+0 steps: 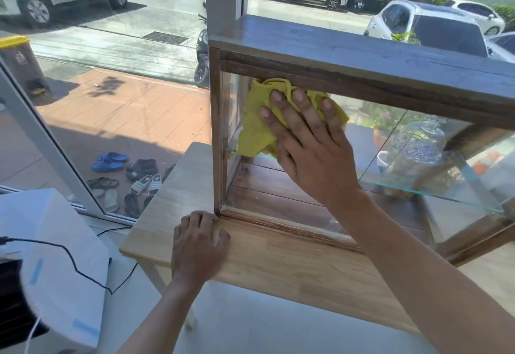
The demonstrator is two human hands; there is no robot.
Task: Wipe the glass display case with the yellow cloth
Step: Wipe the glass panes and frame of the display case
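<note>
1. I see the bench, a pale wooden one, which runs under both my hands and carries the case.
2. The glass display case stands on the bench; it has a dark wood frame, and its top board is just above my right fingers.
3. A glass shelf inside the case lies to the right of my right hand, with a clear wrapped item on it that I cannot identify.
4. The yellow cloth is bunched against the front pane, in the upper left corner of the case, under and to the left of my right fingers.
5. My right hand lies flat, with the fingers spread and pressing the cloth onto the glass.
6. My left hand rests on the bench with the fingers curled, and their tips touch the lower left corner of the case frame.
</note>
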